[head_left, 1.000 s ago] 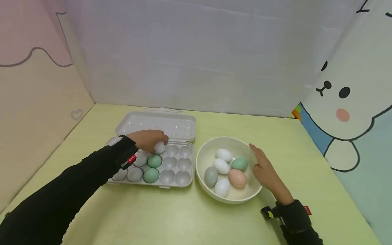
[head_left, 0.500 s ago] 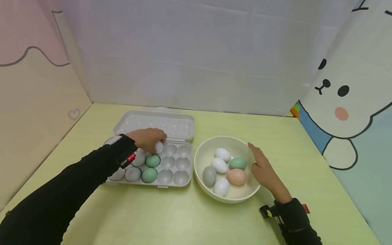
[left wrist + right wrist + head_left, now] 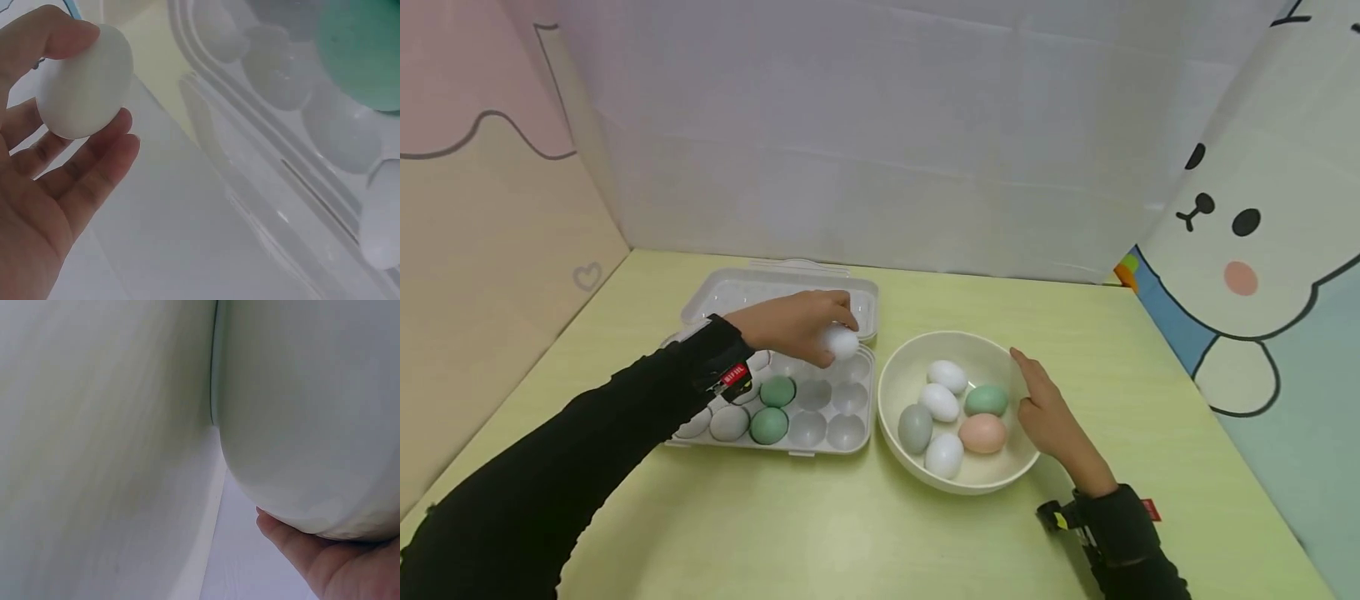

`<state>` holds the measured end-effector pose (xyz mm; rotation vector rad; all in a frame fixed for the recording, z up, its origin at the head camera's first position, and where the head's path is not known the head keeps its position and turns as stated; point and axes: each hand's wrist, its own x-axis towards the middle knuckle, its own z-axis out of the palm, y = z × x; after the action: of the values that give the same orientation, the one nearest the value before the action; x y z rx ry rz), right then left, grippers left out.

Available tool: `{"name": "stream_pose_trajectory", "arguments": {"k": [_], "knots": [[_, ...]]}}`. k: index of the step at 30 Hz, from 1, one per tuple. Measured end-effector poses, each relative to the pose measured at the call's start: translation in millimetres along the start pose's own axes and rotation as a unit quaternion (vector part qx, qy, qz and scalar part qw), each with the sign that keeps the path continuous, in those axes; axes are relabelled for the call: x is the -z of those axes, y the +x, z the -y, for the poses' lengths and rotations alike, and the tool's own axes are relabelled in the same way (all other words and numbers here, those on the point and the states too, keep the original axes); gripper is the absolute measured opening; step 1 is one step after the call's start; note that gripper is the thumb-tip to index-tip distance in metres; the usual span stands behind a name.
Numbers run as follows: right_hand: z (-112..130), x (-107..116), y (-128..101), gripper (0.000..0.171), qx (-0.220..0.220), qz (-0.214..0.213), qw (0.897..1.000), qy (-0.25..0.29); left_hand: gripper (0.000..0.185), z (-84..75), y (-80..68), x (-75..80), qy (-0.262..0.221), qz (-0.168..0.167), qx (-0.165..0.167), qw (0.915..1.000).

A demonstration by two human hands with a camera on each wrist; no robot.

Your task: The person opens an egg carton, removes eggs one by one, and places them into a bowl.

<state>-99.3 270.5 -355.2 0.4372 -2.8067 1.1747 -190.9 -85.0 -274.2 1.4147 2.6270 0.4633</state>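
Note:
My left hand pinches a white egg with its thumb and fingers. It holds the egg above the back right of the egg carton. In the left wrist view, thumb and fingertips lie on opposite sides of that egg. Two green eggs and several pale eggs sit in the carton's cups, partly covered by my left arm. My right hand grips the right rim of a cream bowl. Its fingers lie against the outer wall. White, grey, green and peach eggs lie inside.
The carton's lid lies folded back behind it. A white sheet hangs along the table's back edge. Printed panels stand at the left and right, the right one with a cartoon face. The yellow-green table runs underneath.
My left hand has lifted the white egg up from the carton's back row and moved it to the right. The right hand stays on the bowl's rim.

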Motion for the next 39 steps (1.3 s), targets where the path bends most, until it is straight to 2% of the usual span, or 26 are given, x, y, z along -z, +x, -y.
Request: {"name": "stream_pose_trajectory", "arguments": {"k": [5, 9, 13, 21, 27, 35, 39], "knots": [[-1, 2, -2, 0.069, -0.008, -0.001, 1.0, -0.003, 0.036, -18.2, 25.5, 7.1, -0.002, -0.005, -0.051, 0.9987], [-3, 2, -2, 0.069, -0.009, -0.003, 1.0, -0.002, 0.033, -35.5, 48.4, 10.2, -0.013, 0.016, -0.083, 0.9964], [-5, -1, -3, 0.069, -0.008, -0.008, 1.0, 0.001, 0.031, -52.8, 71.1, 6.5, -0.012, 0.032, -0.104, 0.994], [-4, -6, -3, 0.069, 0.001, -0.012, 1.0, 0.003, 0.034, -83.0, 105.0, -9.7, 0.081, 0.069, -0.097, 0.9895], [0, -7, -3, 0.068, 0.012, -0.017, 1.0, 0.003, 0.033, -97.5, 125.8, -20.9, 0.099, 0.109, -0.105, 0.9835], [-1, -8, -3, 0.068, 0.009, -0.013, 1.0, 0.005, 0.019, -95.6, 140.1, -42.3, 0.093, 0.177, -0.103, 0.9742], [-2, -9, -2, 0.068, 0.009, -0.016, 1.0, 0.002, 0.024, -92.3, 142.4, -50.7, 0.104, 0.193, -0.091, 0.9714]]}}
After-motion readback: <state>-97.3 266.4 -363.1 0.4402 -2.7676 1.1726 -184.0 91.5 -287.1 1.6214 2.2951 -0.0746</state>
